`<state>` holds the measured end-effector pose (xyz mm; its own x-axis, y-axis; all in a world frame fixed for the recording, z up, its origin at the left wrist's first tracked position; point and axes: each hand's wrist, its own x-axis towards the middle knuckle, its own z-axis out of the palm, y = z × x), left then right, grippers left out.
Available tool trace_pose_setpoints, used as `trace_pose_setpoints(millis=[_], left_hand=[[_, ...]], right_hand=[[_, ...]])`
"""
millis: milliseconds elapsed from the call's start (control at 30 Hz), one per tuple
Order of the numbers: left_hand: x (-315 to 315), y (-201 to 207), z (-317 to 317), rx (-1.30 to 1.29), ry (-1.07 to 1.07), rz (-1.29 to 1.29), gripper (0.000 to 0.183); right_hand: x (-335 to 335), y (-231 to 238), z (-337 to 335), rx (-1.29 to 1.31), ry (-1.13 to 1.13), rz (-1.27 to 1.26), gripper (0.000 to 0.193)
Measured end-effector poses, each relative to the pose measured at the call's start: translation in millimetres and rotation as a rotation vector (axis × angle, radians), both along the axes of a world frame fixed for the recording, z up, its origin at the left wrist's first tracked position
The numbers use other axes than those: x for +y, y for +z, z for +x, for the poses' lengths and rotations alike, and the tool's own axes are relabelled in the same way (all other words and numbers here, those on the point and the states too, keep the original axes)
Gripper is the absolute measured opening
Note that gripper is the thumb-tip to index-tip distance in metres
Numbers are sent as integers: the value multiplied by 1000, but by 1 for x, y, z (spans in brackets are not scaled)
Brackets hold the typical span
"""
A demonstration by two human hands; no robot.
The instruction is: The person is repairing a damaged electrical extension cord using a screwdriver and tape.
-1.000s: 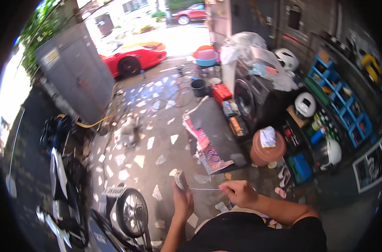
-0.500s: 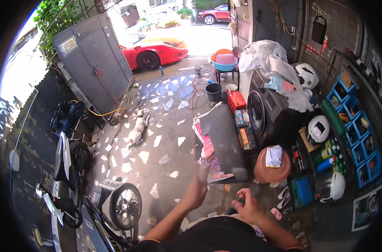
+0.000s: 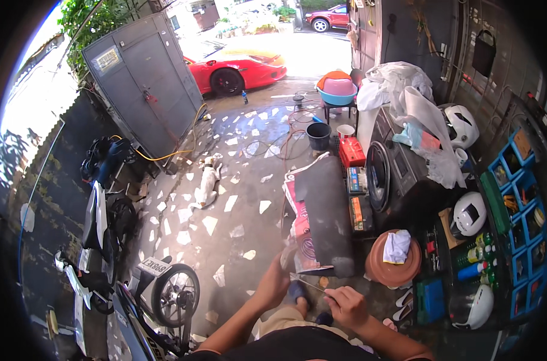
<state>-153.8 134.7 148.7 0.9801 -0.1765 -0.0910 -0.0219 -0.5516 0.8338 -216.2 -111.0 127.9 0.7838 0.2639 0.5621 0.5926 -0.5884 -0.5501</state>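
1. Thin metal rod (image 3: 309, 283), low in the middle of the view, spanning the gap between both hands above the concrete floor (image 3: 237, 198).
2. Small pale object (image 3: 287, 257) at the rod's left end, gripped in the left hand (image 3: 273, 283); fingers curled closed around it.
3. Right hand (image 3: 346, 305) just beside, fingers pressed together, pinching the rod's right end.
4. Beneath the hands, a foot in a blue sandal (image 3: 297, 293) on the floor.
5. Just beyond the left hand, a dark mat (image 3: 327, 222) lying over pink printed sheets (image 3: 303, 240).
6. To the right of the mat, a terracotta pot (image 3: 394, 268) topped with a white cloth (image 3: 397, 246).
7. Further right, white helmets (image 3: 469, 213) and blue shelves (image 3: 520, 198) packed with bottles.
8. To the left, a motorcycle wheel (image 3: 174, 295); further out, a small dog (image 3: 207, 183) lying on the floor.
9. Far off, a red car (image 3: 237, 69) past a grey gate (image 3: 141, 84).
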Motion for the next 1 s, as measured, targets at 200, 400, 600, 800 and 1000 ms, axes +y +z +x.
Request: trace_pose_setpoints(millis=[200,400,600,800,1000], left_hand=[[0,-2,49,52,-152,37,65],[-2,-18,101,8,-168,-30,63],[12,-19,144,7,-259,19,67],[16,-18,156,24,-240,-25,63],[17,-4,173,82,-258,85,68]], right_hand=[[-22,-16,48,1477,105,994,21],[-3,5,98,94,75,-24,24],[11,-7,125,1112,128,784,28],[30,39,140,574,-48,-42,32],[32,-9,155,1154,50,751,28]])
